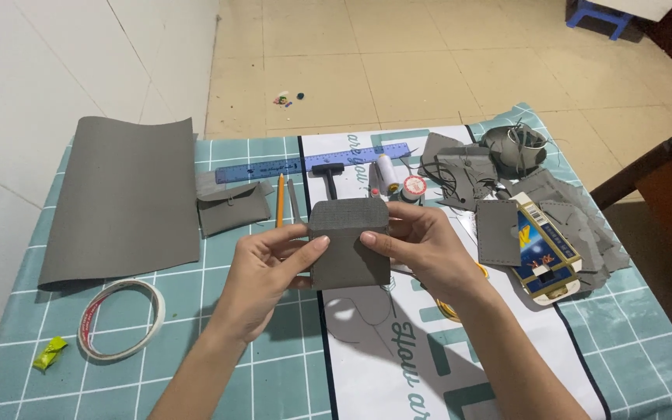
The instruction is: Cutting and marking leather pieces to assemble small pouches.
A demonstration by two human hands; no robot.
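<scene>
Head view, looking down at a surface (274, 365) covered with a teal grid cloth. Going left to right: a big grey sheet of leather-like material (122, 202) lies flat at the far left, one edge curling up, parked out of the way as spare stock. Nearer sits a roll of tape (121, 319) and a small yellow-green wrapper (50, 353). Further right, a finished-looking grey pouch (232, 207), a purple ruler (313, 162), an orange pencil (280, 199) and a small hammer (328, 174) line the far edge, within reach but clear of the middle.

Dead centre, both hands hold a grey folded piece (349, 243) up off the surface. Left hand (262, 272) pinches its left edge, thumb on the front; right hand (421, 245) pinches the right edge the same way. Held by the sides like that, the face stays open to view and the fold stays flat.

Right of that: a thread spool (387, 173), a pile of grey offcuts (569, 218) and a blue and yellow carton (544, 253), pushed aside at the right.
</scene>
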